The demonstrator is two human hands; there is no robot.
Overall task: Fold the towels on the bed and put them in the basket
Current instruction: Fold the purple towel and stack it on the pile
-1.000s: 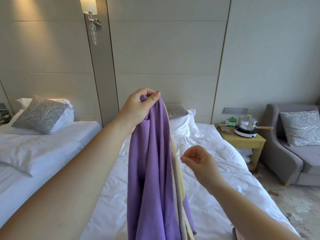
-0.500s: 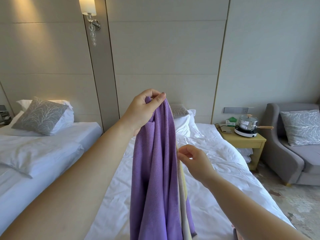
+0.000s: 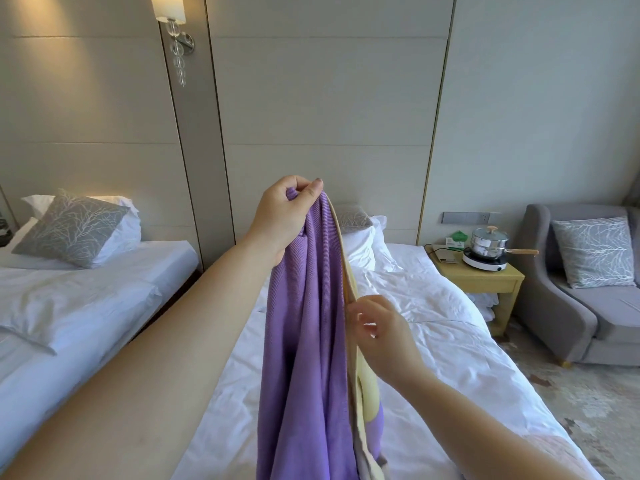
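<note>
While the towel (image 3: 304, 323) hangs full length in front of me, I note things from my body outward. Nearest, at the near right corner of the bed (image 3: 433, 341), lies a pale pink cloth (image 3: 540, 452), possibly another towel.

Next out is my right hand (image 3: 381, 337), with its fingers curled at the towel's yellow border (image 3: 350, 282). It is blurred, so I cannot tell whether thumb and finger have closed on the hem or only brush it.

Further out and higher, my left hand (image 3: 284, 216) pinches the top corner, thumb over bunched purple cloth, and carries the whole weight. The towel is lifted up off the bed and drapes in long vertical folds, purple side toward me.

To do this step well, as I judge it:
- Get a firm pinch on the border.
- Slide along the hem to the free corner rather than grab mid-edge.
- Spread both hands apart and level so the cloth opens flat before any fold.
- Hold the left pinch tight, since a slip drops the lot.

Containers: the basket is not in view. Far right, on the nightstand (image 3: 485, 282), a lidded steel pot (image 3: 490, 242) sits on a white hotplate (image 3: 485, 264). With the lid on, its contents are hidden.
</note>
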